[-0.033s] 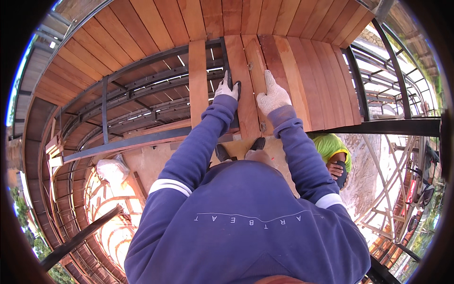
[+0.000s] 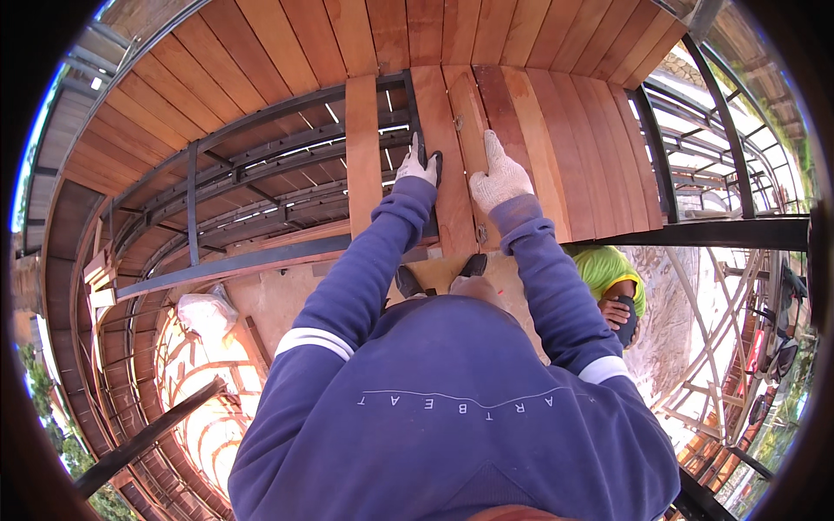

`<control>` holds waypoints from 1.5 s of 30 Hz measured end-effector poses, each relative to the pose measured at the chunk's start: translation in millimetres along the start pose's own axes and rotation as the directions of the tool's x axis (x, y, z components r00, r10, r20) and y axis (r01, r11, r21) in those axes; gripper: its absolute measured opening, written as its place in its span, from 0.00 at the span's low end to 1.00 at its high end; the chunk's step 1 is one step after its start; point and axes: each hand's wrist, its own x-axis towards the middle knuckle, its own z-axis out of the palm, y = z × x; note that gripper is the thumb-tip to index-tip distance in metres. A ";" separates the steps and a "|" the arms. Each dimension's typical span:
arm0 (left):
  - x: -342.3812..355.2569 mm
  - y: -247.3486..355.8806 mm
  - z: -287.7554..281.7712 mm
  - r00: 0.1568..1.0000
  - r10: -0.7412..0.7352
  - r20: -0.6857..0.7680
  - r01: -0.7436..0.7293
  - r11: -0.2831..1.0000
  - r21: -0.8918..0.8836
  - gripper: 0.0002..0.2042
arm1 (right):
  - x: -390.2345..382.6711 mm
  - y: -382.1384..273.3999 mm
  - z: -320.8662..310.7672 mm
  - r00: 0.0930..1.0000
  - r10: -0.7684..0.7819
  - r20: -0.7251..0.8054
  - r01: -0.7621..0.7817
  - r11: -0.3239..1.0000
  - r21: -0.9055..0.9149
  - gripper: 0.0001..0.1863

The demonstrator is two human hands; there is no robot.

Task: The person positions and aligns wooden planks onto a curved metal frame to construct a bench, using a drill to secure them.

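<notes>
My left hand [image 2: 421, 163], in a white glove with dark fingers, rests at the left edge of a reddish plank [image 2: 441, 217], fingers apart. My right hand [image 2: 498, 181], in a white knit glove, touches a lighter plank [image 2: 471, 113] with its index finger stretched out and its other fingers partly curled. Small metal hardware [image 2: 482, 231] sits on that plank's edge, below my right hand. A separate board [image 2: 363, 130] lies left of my hands, across a dark metal frame [image 2: 193, 204].
A curved band of planks [image 2: 287, 35] runs above my hands. Low at right, a co-worker in a yellow-green shirt [image 2: 608, 265] crouches beside crossed timbers [image 2: 712, 330]. A dark beam [image 2: 712, 235] spans the right side. A white bag [image 2: 207, 314] and a dark bar [image 2: 152, 434] are at lower left.
</notes>
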 end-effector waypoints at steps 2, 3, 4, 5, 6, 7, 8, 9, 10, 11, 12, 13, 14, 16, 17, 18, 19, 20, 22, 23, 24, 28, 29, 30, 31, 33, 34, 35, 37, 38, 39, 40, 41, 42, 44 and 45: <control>-1.8 -8.6 10.1 0.995 -0.070 0.067 0.075 0.994 -0.080 0.36 | 1.8 -1.8 -2.7 1.000 0.016 0.015 -0.016 1.000 -0.015 0.40; 3.8 -25.5 19.3 1.000 -0.023 0.007 0.024 0.989 -0.147 0.36 | 2.4 -6.1 -3.6 0.999 0.001 0.032 0.000 0.999 -0.035 0.40; 10.7 -37.8 24.8 1.000 -0.006 0.000 0.006 0.984 -0.177 0.36 | 3.8 -9.3 -4.1 0.999 -0.014 0.049 0.016 0.998 -0.054 0.41; 15.5 -48.6 30.4 1.000 0.010 -0.001 -0.010 0.978 -0.207 0.36 | 4.3 -11.1 -4.0 0.997 -0.022 0.070 0.028 0.997 -0.075 0.41; 17.6 -48.5 31.8 1.000 0.028 0.002 -0.027 0.971 -0.236 0.36 | 6.1 -10.1 -3.4 0.998 -0.008 0.058 0.012 0.998 -0.068 0.41; 18.8 -48.2 33.5 1.000 0.007 0.016 -0.002 0.960 -0.281 0.35 | 8.1 -9.1 -1.9 0.999 0.004 0.046 -0.001 0.998 -0.061 0.41; 18.8 -48.0 35.4 0.999 -0.025 0.035 0.035 0.945 -0.324 0.35 | 10.1 -9.0 -1.1 0.999 0.015 0.036 -0.013 0.998 -0.054 0.40; 16.3 -42.3 34.8 0.997 -0.051 0.062 0.070 0.928 -0.365 0.35 | 11.6 -7.9 -1.5 0.999 0.019 0.038 -0.016 0.998 -0.056 0.40; 14.0 -36.8 33.6 0.993 -0.077 0.090 0.107 0.909 -0.403 0.35 | 12.9 -6.8 -2.0 0.999 0.022 0.040 -0.020 0.998 -0.058 0.40; 12.2 -31.6 31.5 0.994 -0.056 0.093 0.091 0.897 -0.433 0.35 | 14.3 -5.8 -2.5 0.999 0.026 0.043 -0.023 0.998 -0.060 0.41; 8.7 -25.1 24.7 0.995 -0.040 0.090 0.077 0.882 -0.464 0.35 | 15.5 -7.5 -3.0 0.998 0.035 0.055 -0.032 0.997 -0.069 0.41; 7.2 -21.1 20.7 0.996 -0.023 0.087 0.063 0.867 -0.494 0.34 | 16.7 -9.8 -4.2 0.997 0.045 0.066 -0.040 0.996 -0.077 0.41; 15.3 -35.7 34.7 0.998 0.058 -0.009 -0.055 0.877 -0.478 0.34 | 17.7 -10.8 -5.2 0.995 0.055 0.078 -0.049 0.995 -0.085 0.41; 30.7 -69.3 51.7 0.986 0.111 -0.128 -0.157 0.877 -0.454 0.34 | 19.8 -17.4 -1.1 0.998 -0.003 0.068 0.008 0.997 -0.076 0.40; 31.9 -70.7 52.3 0.988 0.096 -0.120 -0.141 0.877 -0.459 0.34 | 20.1 -15.9 1.0 0.998 -0.017 0.057 0.021 0.997 -0.071 0.40; 19.0 -42.0 37.0 1.000 0.003 0.022 0.008 0.871 -0.491 0.34 | 19.9 -6.8 1.7 0.999 0.011 0.049 -0.008 0.998 -0.065 0.40; 9.2 -22.1 24.1 0.984 -0.093 0.151 0.157 0.850 -0.502 0.35 | 19.2 -2.9 1.2 0.999 0.025 0.045 -0.022 0.998 -0.059 0.40; 6.2 -18.4 19.8 0.986 -0.090 0.140 0.151 0.836 -0.528 0.35 | 19.4 -4.7 1.0 0.999 0.019 0.047 -0.016 0.998 -0.053 0.40; 3.0 -12.8 15.6 0.989 -0.083 0.125 0.140 0.805 -0.576 0.35 | 19.7 -6.5 -0.3 0.999 0.017 0.050 -0.014 0.998 -0.061 0.40; 1.3 -10.0 13.7 0.989 -0.080 0.127 0.139 0.808 -0.572 0.35 | 19.3 -7.0 -1.2 0.999 0.019 0.051 -0.016 0.998 -0.065 0.40; -0.8 -7.6 10.0 0.989 -0.079 0.126 0.137 0.810 -0.569 0.35 | 18.4 -9.4 -2.6 0.999 0.016 0.050 -0.013 0.998 -0.059 0.40; 17.9 -41.0 36.7 0.971 0.163 -0.174 -0.233 0.804 -0.547 0.36 | 13.1 -15.6 -4.8 0.999 -0.015 0.033 0.017 0.999 -0.041 0.40; 18.7 -43.9 38.4 0.988 0.118 -0.105 -0.157 0.803 -0.575 0.36 | 11.6 -14.2 -5.0 1.000 -0.021 0.022 0.022 0.999 -0.038 0.40; 12.3 -31.0 30.9 0.997 0.081 -0.018 -0.075 0.800 -0.595 0.36 | 9.5 -9.4 -6.8 1.000 -0.004 0.016 0.004 1.000 -0.031 0.40; 8.0 -23.6 24.8 0.997 0.043 0.061 0.003 0.793 -0.609 0.36 | 7.5 -8.9 -10.6 1.000 0.003 0.009 -0.003 1.000 -0.024 0.40; 10.5 -33.7 33.1 0.997 0.079 0.002 -0.062 0.797 -0.601 0.36 | 1.9 -9.4 -16.0 1.000 -0.007 0.004 0.007 1.000 0.008 0.39; 14.5 -32.1 35.8 0.994 0.110 -0.022 -0.101 0.794 -0.599 0.36 | -0.1 -8.6 -19.7 1.000 -0.017 -0.007 0.017 0.999 0.027 0.39; 18.5 -37.2 30.2 0.991 0.009 0.130 0.070 0.806 -0.587 0.36 | -3.0 -7.4 -23.4 1.000 -0.025 -0.019 0.025 0.999 0.046 0.39; 28.3 -54.8 38.6 0.989 0.145 0.009 -0.101 0.730 -0.676 0.36 | -7.9 2.7 -22.6 0.997 -0.068 -0.044 0.073 0.992 0.106 0.39; 11.3 -23.2 26.9 0.990 0.105 0.090 0.000 0.651 -0.759 0.36 | -13.6 16.8 -24.8 0.996 -0.054 -0.069 0.063 0.989 0.135 0.39; 10.2 -18.6 18.9 0.988 0.093 0.119 0.019 0.704 -0.710 0.35 | -19.1 15.2 -36.2 0.999 -0.027 -0.028 0.031 0.986 0.166 0.39; 13.6 -24.5 20.6 0.988 0.147 0.041 -0.075 0.702 -0.708 0.35 | -25.1 20.1 -41.8 0.998 -0.024 -0.055 0.035 0.977 0.211 0.39; 15.3 -30.0 23.9 0.986 0.155 0.053 -0.071 0.696 -0.715 0.35 | -31.1 27.7 -47.5 0.997 -0.024 -0.080 0.043 0.966 0.255 0.39; 13.3 -26.3 21.6 0.985 0.158 0.066 -0.064 0.695 -0.717 0.34 | -36.5 37.0 -51.0 0.995 -0.020 -0.100 0.050 0.951 0.305 0.39; 14.7 -32.4 22.3 0.993 0.101 0.054 -0.044 0.773 -0.633 0.33 | -46.2 54.3 -58.1 0.988 0.002 -0.155 0.053 0.936 0.349 0.39; 16.7 -39.5 24.9 0.998 0.059 0.032 -0.032 0.837 -0.547 0.32 | -48.2 70.0 -54.8 0.979 0.001 -0.204 0.077 0.923 0.377 0.39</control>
